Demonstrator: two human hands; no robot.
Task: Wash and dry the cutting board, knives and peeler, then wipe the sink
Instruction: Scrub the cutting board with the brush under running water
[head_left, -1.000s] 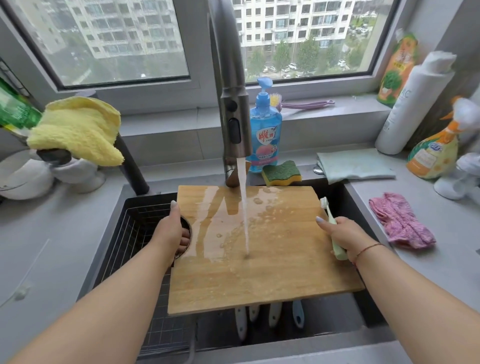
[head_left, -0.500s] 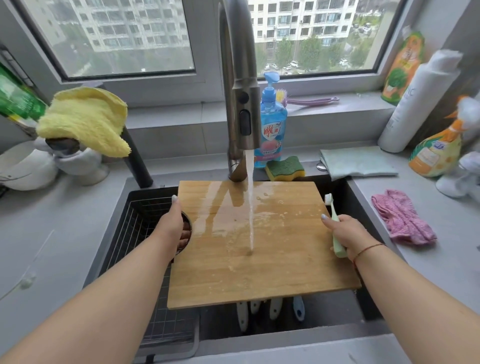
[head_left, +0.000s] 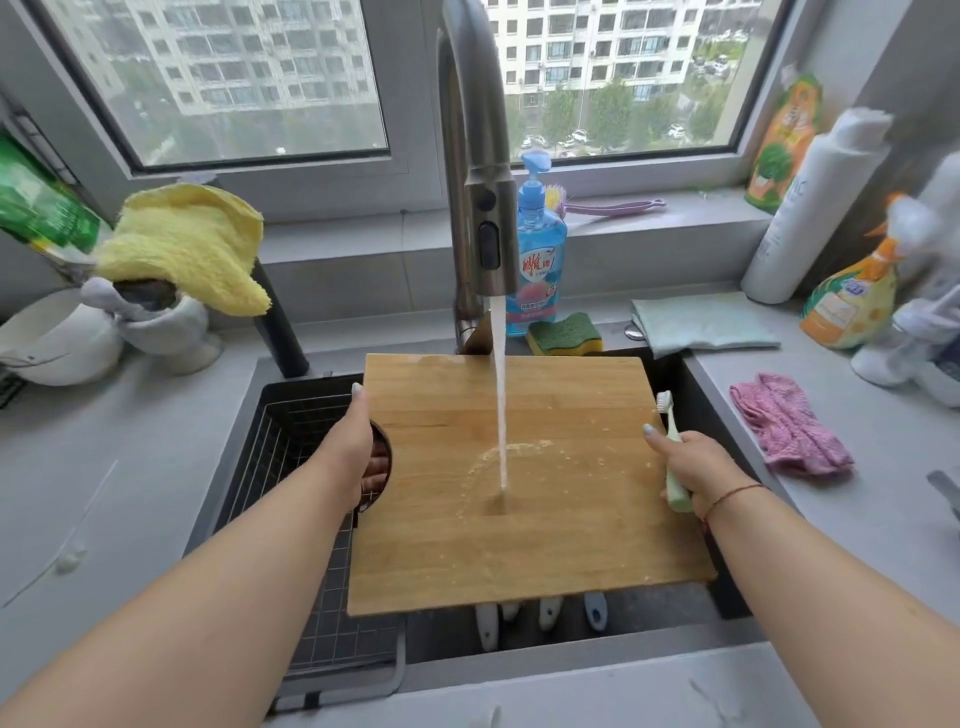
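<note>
The cutting board (head_left: 519, 483) lies flat across the sink (head_left: 691, 379), under the faucet (head_left: 480, 197) stream. My left hand (head_left: 353, 447) curls through its handle hole at the left edge; my right hand (head_left: 691, 467) clasps the toothbrush (head_left: 670, 447) against the right edge. I should tilt the board so water sheets off, sweeping every corner, keeping both grips firm on wet wood.

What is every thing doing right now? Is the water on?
Faucet: on, water running.
Cutting board: wet, held over the sink.
Left hand: gripping the board's hole.
Right hand: holding the toothbrush.
Yellow cloth: draped.
Pink cloth: crumpled.
</note>
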